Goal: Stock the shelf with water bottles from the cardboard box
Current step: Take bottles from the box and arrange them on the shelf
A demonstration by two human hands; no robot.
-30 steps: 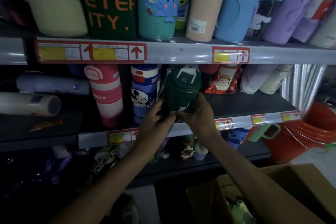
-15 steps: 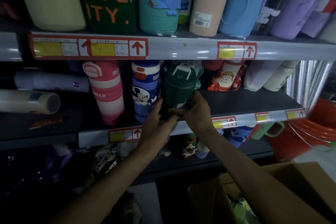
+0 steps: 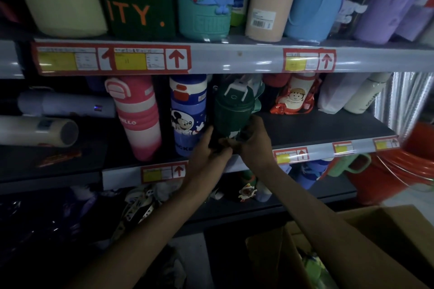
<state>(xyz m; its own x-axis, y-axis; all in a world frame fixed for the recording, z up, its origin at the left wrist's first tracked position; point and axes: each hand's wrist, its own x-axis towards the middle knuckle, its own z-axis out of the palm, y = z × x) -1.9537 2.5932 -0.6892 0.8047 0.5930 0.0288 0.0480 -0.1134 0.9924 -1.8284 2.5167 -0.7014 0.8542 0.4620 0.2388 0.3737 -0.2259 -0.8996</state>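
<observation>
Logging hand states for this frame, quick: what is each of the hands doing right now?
Left hand: gripping the base of the dark green bottle.
Right hand: gripping the same bottle's base from the other side.

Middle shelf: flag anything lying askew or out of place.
At its left end, a pale lavender cylindrical bottle and a cream cylindrical bottle lie on their sides, while the neighbouring pink ribbed bottle and blue cartoon-printed bottle stand upright.
</observation>
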